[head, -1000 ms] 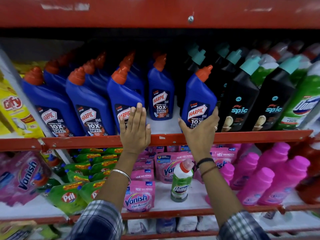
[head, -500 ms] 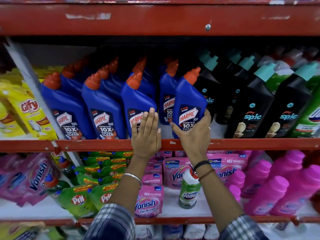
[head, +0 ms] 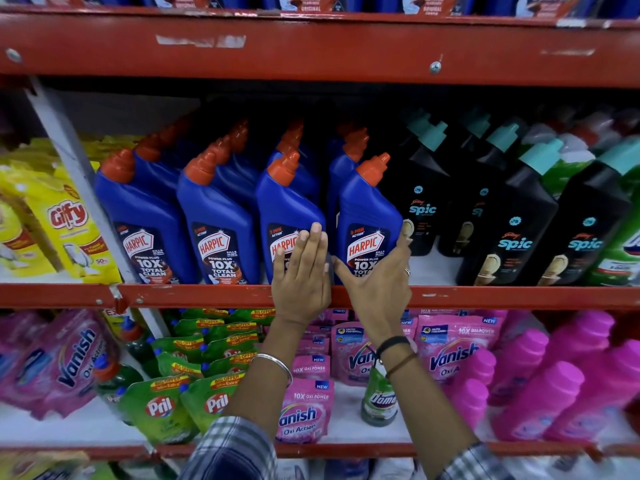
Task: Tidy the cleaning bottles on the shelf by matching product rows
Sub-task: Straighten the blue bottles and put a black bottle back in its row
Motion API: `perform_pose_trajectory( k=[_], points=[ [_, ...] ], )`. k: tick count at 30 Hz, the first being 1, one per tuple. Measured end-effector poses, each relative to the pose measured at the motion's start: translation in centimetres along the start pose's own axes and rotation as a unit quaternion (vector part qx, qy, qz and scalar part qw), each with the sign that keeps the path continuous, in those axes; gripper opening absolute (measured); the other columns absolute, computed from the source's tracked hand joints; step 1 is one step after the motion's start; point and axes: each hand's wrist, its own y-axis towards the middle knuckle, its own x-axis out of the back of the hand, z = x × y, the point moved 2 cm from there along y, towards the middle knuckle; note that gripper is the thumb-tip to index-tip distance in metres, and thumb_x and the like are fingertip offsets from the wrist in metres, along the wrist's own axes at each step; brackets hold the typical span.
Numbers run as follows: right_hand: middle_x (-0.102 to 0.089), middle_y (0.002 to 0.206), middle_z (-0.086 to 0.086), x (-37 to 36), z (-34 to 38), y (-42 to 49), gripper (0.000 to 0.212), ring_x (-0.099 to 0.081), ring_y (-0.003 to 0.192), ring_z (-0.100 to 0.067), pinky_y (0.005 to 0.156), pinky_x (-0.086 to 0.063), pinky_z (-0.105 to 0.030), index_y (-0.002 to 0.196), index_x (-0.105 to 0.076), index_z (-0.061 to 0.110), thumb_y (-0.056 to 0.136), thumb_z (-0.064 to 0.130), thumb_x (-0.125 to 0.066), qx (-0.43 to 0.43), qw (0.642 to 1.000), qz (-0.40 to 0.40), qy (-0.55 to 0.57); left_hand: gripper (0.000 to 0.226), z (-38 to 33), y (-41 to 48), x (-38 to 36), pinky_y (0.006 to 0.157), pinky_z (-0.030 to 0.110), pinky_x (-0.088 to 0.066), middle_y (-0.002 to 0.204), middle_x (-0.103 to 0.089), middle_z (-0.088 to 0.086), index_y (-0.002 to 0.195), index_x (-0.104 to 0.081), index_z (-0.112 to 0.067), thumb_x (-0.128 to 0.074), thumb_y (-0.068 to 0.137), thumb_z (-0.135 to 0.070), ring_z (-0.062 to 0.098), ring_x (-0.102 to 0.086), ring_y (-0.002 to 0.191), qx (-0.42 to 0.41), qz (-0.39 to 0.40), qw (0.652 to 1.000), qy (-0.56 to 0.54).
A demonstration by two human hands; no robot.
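Blue Harpic bottles with orange caps stand in rows on the middle shelf (head: pixel 207 295). My right hand (head: pixel 377 282) is wrapped around the base of the rightmost front Harpic bottle (head: pixel 367 216), thumb on its left side and fingers on its right. My left hand (head: pixel 302 271) lies flat, fingers together, against the front of the neighbouring Harpic bottle (head: pixel 287 202). The two bottles stand almost side by side. Black Spic bottles (head: pixel 512 216) with teal caps fill the row to the right.
Green Domex bottles (head: pixel 620 251) sit at the far right of the shelf, yellow Gifly pouches (head: pixel 65 220) at the far left. Below are Pril pouches (head: pixel 159 407), Vanish pouches (head: pixel 450 351), a lone Domex bottle (head: pixel 379 400) and pink bottles (head: pixel 540 396).
My right hand has slid the Harpic bottle leftward from beside the Spic bottles to next to the other Harpic rows. My left hand stayed flat on the neighbouring bottle.
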Motion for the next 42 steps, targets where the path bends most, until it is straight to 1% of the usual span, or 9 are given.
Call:
perform_pose_trajectory(
  k=[5,10,15,18,21,27,31,36,42],
  points=[
    [-0.043,0.144,-0.016,0.1,0.0,-0.5,0.112,-0.051,0.124,-0.032,0.084,-0.053,-0.043,0.149,-0.014,0.007,0.071,0.061,-0.072,0.010,1.000,0.002,-0.009,0.062,0.0,0.1,0.1,0.121,0.039,0.002,0.162,-0.002,0.000,0.154,-0.010,-0.011,-0.032,0.098,-0.026,0.014,-0.007,0.149,0.003,-0.002,1.000,0.002],
    [-0.053,0.133,-0.007,3.0,-2.0,-0.2,0.090,-0.055,0.118,-0.023,0.094,-0.050,-0.044,0.137,-0.037,0.013,0.072,0.068,-0.065,0.026,1.000,-0.009,0.005,0.059,0.0,0.2,0.2,0.121,0.039,-0.001,0.162,-0.004,0.000,0.154,-0.012,-0.011,-0.030,0.100,-0.027,0.015,-0.009,0.148,0.001,0.000,1.000,0.002],
    [-0.054,0.105,-0.003,9.4,-5.9,2.5,0.041,-0.055,0.097,-0.020,0.090,-0.042,-0.023,0.109,-0.054,0.007,0.083,0.036,-0.065,0.090,0.981,-0.132,0.108,0.064,0.2,0.0,0.1,0.121,0.040,-0.002,0.162,-0.007,0.000,0.153,-0.016,-0.011,-0.037,0.095,-0.027,0.015,-0.010,0.148,0.003,-0.011,1.000,0.010],
    [-0.055,0.099,-0.016,12.5,-9.9,5.6,0.027,-0.054,0.093,-0.029,0.087,-0.044,-0.034,0.104,-0.054,0.001,0.085,0.020,-0.062,0.063,0.968,-0.227,0.082,0.061,0.4,-0.1,0.0,0.121,0.040,-0.001,0.162,-0.009,0.001,0.153,-0.018,-0.010,-0.036,0.097,-0.027,0.016,-0.011,0.148,-0.002,-0.020,1.000,0.023],
    [-0.052,0.110,-0.025,15.3,-13.5,8.6,0.040,-0.052,0.101,-0.036,0.093,-0.040,-0.037,0.113,-0.051,-0.003,0.082,0.017,-0.063,-0.006,0.961,-0.275,0.038,0.061,0.2,0.0,-0.2,0.121,0.040,0.000,0.162,-0.009,0.002,0.153,-0.017,-0.009,-0.035,0.098,-0.027,0.017,-0.009,0.149,-0.005,-0.026,0.999,0.025],
    [-0.036,0.138,-0.026,16.6,-16.7,12.4,0.095,-0.035,0.131,-0.036,0.111,-0.029,-0.038,0.139,-0.028,-0.007,0.073,0.044,-0.072,-0.049,0.988,-0.148,-0.002,0.060,-0.1,0.0,-0.2,0.121,0.040,-0.002,0.161,-0.011,0.003,0.152,-0.019,-0.008,-0.035,0.098,-0.026,0.018,-0.011,0.148,-0.006,-0.037,0.999,0.027],
    [-0.036,0.147,-0.022,16.4,-17.5,13.2,0.098,-0.033,0.137,-0.033,0.111,-0.030,-0.040,0.144,-0.024,-0.003,0.073,0.037,-0.079,-0.059,0.989,-0.134,-0.028,0.059,-0.2,0.1,-0.2,0.121,0.039,-0.003,0.161,-0.011,0.003,0.153,-0.019,-0.008,-0.034,0.099,-0.026,0.018,-0.012,0.148,-0.006,-0.043,0.999,0.029],
    [-0.053,0.130,-0.018,17.2,-17.6,13.0,0.095,-0.053,0.120,-0.032,0.099,-0.046,-0.045,0.134,-0.038,0.002,0.063,0.046,-0.083,-0.053,0.985,-0.161,0.000,0.059,-0.2,0.1,-0.3,0.121,0.040,-0.003,0.161,-0.011,0.003,0.153,-0.018,-0.007,-0.034,0.099,-0.027,0.018,-0.011,0.148,-0.006,-0.043,0.999,0.031],
    [-0.053,0.129,-0.017,18.7,-15.2,9.7,0.096,-0.054,0.114,-0.025,0.101,-0.043,-0.033,0.132,-0.037,0.000,0.060,0.035,-0.090,-0.042,0.970,-0.234,0.044,0.059,-0.2,0.1,-0.4,0.121,0.040,-0.003,0.161,-0.011,0.004,0.153,-0.018,-0.007,-0.034,0.099,-0.027,0.018,-0.010,0.149,-0.006,-0.043,0.999,0.032]
  ],
)
